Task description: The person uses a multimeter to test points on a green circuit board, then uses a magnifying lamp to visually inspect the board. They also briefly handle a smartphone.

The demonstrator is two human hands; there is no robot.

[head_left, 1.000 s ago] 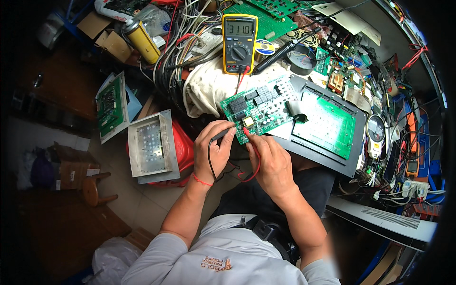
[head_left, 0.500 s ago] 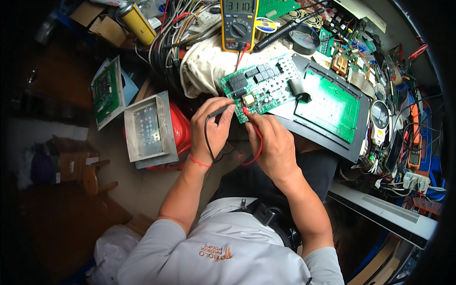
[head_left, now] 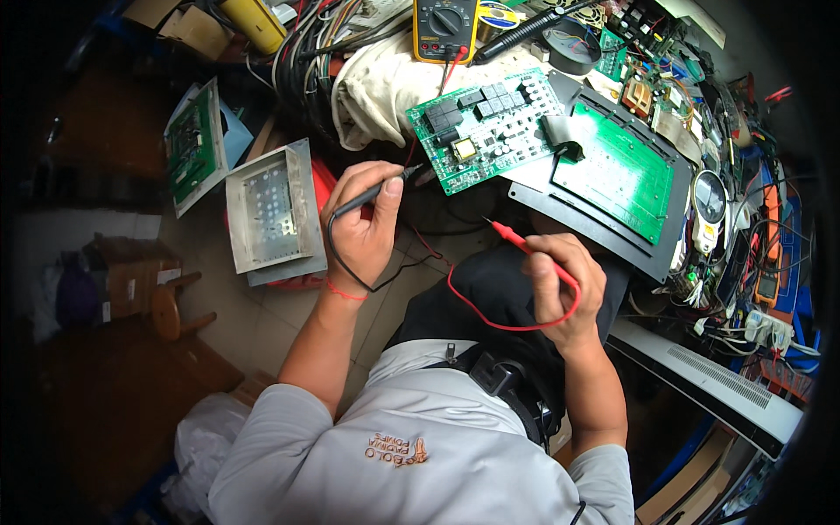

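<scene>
Between the fingers of my left hand [head_left: 363,219] is a black test probe [head_left: 360,198], its tip just left of the green circuit board [head_left: 490,131] and apart from it. My right hand [head_left: 564,289] grips a red test probe [head_left: 516,236], which points up and left below the board, touching nothing. The board carries black relays and a yellow transformer, and lies at the bench's near edge. A grey ribbon cable [head_left: 560,131] runs from it to a dark panel with a second green board [head_left: 617,179]. Behind stands a yellow multimeter [head_left: 444,31], its screen cut off by the frame.
At the left, an open metal enclosure [head_left: 276,210] rests on something red, beside a panel with a green board [head_left: 194,149]. White cloth [head_left: 376,96] and bundled cables [head_left: 306,61] crowd the back. Loose electronics fill the right side. A wooden stool [head_left: 179,306] stands on the floor.
Both probes have come away from the circuit board. My right hand has moved down and right with the red probe; my left has shifted slightly left. The bench sits higher in view.
</scene>
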